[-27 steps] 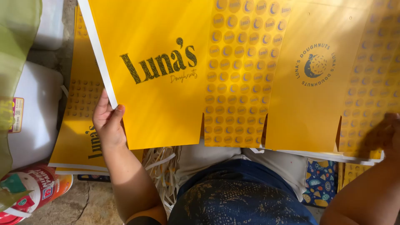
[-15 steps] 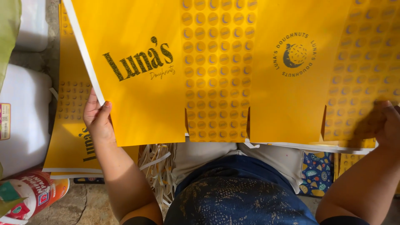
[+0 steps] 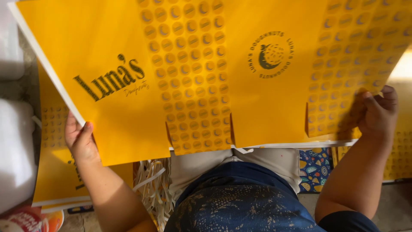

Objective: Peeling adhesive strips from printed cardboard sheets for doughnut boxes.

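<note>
yellow sheet [image 3: 193, 77] cropped above, left hand [image 3: 81, 141] fingers hidden (underneath)

A large yellow unfolded bag sheet [image 3: 193, 73] with dark printing and dotted panels fills the upper frame. A stack of similar yellow sheets [image 3: 53, 172] lies at lower left; a red-and-white round package [image 3: 25, 221] peeks from the bottom-left corner.

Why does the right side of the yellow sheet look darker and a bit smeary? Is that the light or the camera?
Head view: sunlight falls bright on most of the yellow sheet; a soft shadow darkens its dotted panel by the right hand; a washed-out glare patch sits at the right edge; the print is slightly motion-blurred; the left hand at the other edge is lit evenly.
</note>
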